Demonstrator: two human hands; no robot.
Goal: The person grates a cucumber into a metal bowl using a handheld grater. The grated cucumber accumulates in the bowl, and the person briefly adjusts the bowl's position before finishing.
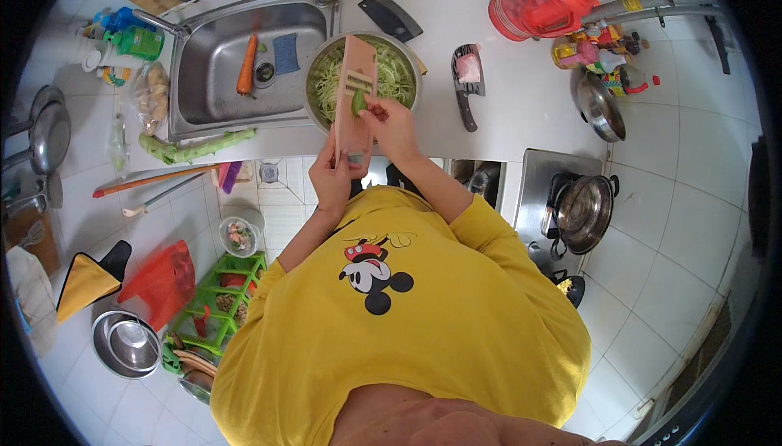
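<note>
My left hand (331,182) grips the near end of a long pink hand grater (359,57), which slants over a metal bowl on the counter. Pinched in the fingers of my right hand (393,129) is a small green vegetable piece (358,103), pressed on the grater just below its slotted blades. Pale green shreds (397,73) fill much of the metal bowl (419,83) underneath. The piece's kind cannot be made out, as my fingers and its small size hide it.
Left of the bowl, the sink (191,63) holds a carrot (248,67) and a blue sponge (286,54). A cleaver (391,16) lies behind the bowl. To the right, a slotted knife (467,92) carries a pink-white chunk. Green peelings (191,149) rest at the counter's front edge. A pot (585,214) stands on the stove.
</note>
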